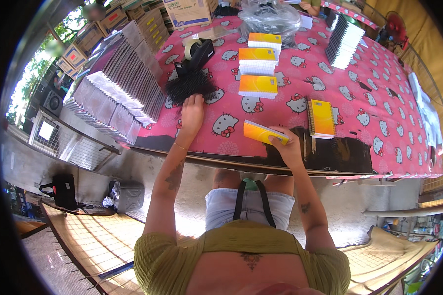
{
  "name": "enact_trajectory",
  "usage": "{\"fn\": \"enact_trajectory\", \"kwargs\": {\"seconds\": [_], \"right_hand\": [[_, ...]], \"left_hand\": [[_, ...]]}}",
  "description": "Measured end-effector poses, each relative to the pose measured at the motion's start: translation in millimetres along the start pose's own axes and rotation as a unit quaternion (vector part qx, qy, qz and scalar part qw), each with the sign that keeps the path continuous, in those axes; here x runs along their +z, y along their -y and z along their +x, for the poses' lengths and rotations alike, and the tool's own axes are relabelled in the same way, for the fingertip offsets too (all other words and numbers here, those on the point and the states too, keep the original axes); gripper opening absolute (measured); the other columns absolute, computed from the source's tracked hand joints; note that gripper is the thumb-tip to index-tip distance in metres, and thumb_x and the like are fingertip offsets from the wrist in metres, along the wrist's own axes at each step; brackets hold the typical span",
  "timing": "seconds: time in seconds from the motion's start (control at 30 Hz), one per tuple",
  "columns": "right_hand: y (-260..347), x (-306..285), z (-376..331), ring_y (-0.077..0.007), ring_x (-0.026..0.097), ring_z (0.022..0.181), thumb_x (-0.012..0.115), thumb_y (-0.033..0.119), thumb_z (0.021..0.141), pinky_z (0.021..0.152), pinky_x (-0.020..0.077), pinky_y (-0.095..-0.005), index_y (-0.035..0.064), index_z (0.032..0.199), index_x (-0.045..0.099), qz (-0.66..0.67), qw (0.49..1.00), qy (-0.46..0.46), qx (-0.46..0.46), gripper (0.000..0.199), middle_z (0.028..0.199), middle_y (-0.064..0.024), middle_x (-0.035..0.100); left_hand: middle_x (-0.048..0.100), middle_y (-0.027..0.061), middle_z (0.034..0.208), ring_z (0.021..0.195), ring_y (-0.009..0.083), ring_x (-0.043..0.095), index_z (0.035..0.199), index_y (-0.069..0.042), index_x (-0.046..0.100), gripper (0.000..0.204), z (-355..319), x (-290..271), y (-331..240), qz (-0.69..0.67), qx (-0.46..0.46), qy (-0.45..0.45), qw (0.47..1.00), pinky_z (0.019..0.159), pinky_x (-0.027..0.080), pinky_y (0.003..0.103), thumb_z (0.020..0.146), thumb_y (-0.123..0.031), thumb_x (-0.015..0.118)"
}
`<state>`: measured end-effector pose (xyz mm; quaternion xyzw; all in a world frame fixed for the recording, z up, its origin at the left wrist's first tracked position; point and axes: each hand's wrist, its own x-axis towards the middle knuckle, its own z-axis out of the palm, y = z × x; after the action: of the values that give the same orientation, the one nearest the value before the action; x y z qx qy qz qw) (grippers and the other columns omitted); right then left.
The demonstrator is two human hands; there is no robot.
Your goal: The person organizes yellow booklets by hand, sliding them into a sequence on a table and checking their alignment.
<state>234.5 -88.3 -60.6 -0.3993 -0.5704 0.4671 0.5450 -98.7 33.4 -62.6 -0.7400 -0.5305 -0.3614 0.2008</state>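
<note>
My right hand (pixel 286 146) grips a small yellow-covered notepad (pixel 262 133), holding it tilted above the table's near edge, thumb on its cover. The fingers of my left hand (pixel 193 112) are drawn together at the near edge of a pile of black spiral binding coils (pixel 189 88). A single coil between those fingers cannot be made out. To the right of my right hand lies a yellow notepad (pixel 322 118) with a dark coil along its left side. Ahead are stacks of yellow notepads, the nearest stack (pixel 258 86) in line with others behind it.
A black tape dispenser (pixel 196 55) stands behind the coils. Tall stacks of spiral-bound books (pixel 120 78) rise at the left; another stack (pixel 344 44) stands far right. Clear plastic bags (pixel 270 19) lie at the back. The pink patterned tablecloth (pixel 300 81) is torn along the near edge.
</note>
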Motion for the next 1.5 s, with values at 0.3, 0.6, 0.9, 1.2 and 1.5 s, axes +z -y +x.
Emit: {"fn": "enact_trajectory", "kwargs": {"seconds": [0.3, 0.6, 0.9, 1.2, 1.5], "right_hand": [[-2.3, -1.4, -0.9, -0.0119, 0.064, 0.098, 0.065, 0.003, 0.093, 0.087, 0.0524, -0.0253, -0.0048, 0.119, 0.064, 0.012, 1.0, 0.024, 0.004, 0.027, 0.108, -0.0071, 0.068], [1.6, 1.6, -1.8, -0.0122, 0.064, 0.098, 0.065, 0.003, 0.094, 0.087, 0.0524, -0.0254, -0.0058, 0.118, 0.064, 0.037, 0.999, 0.027, 0.019, 0.026, 0.11, -0.0078, 0.068], [-4.3, -1.9, -0.2, -0.0095, 0.062, 0.098, 0.065, 0.004, 0.093, 0.088, 0.0509, -0.0247, -0.0034, 0.116, 0.065, -0.006, 0.999, 0.039, 0.008, 0.024, 0.108, -0.0057, 0.069], [3.0, -5.5, 0.7, -0.0108, 0.063, 0.098, 0.066, 0.004, 0.093, 0.088, 0.051, -0.0256, -0.005, 0.117, 0.065, -0.012, 0.998, 0.053, 0.029, 0.026, 0.109, -0.007, 0.069], [1.7, 6.0, -3.8, -0.0094, 0.062, 0.098, 0.066, 0.006, 0.093, 0.087, 0.0505, -0.0254, -0.0042, 0.118, 0.066, 0.006, 0.998, 0.054, 0.028, 0.027, 0.109, -0.0048, 0.069]], "left_hand": [[0.064, 0.0167, 0.092, 0.081, 0.0311, 0.062, 0.114, -0.004, 0.068, 0.024, -12.4, -71.1, -106.0, -0.353, -0.034, 0.102, 0.929, 0.071, 0.051, 0.039, 0.092, -0.002, 0.06], [0.067, 0.0139, 0.087, 0.072, 0.0252, 0.064, 0.107, -0.001, 0.069, 0.02, -16.3, -65.0, -124.3, -0.432, -0.063, 0.076, 0.896, 0.062, 0.05, 0.032, 0.087, -0.001, 0.069], [0.066, 0.01, 0.083, 0.073, 0.0216, 0.066, 0.107, -0.002, 0.068, 0.019, -4.1, -58.0, -109.6, -0.389, -0.024, 0.139, 0.91, 0.062, 0.049, 0.031, 0.088, -0.005, 0.07], [0.062, 0.0089, 0.085, 0.07, 0.0202, 0.06, 0.103, -0.003, 0.064, 0.018, 26.3, -64.4, -98.7, -0.416, 0.059, 0.291, 0.86, 0.059, 0.047, 0.034, 0.087, -0.009, 0.071], [0.059, 0.0087, 0.084, 0.074, 0.0243, 0.059, 0.092, -0.002, 0.065, 0.02, 23.9, -66.3, -96.7, -0.363, 0.094, 0.279, 0.884, 0.064, 0.046, 0.037, 0.093, -0.022, 0.064]]}}
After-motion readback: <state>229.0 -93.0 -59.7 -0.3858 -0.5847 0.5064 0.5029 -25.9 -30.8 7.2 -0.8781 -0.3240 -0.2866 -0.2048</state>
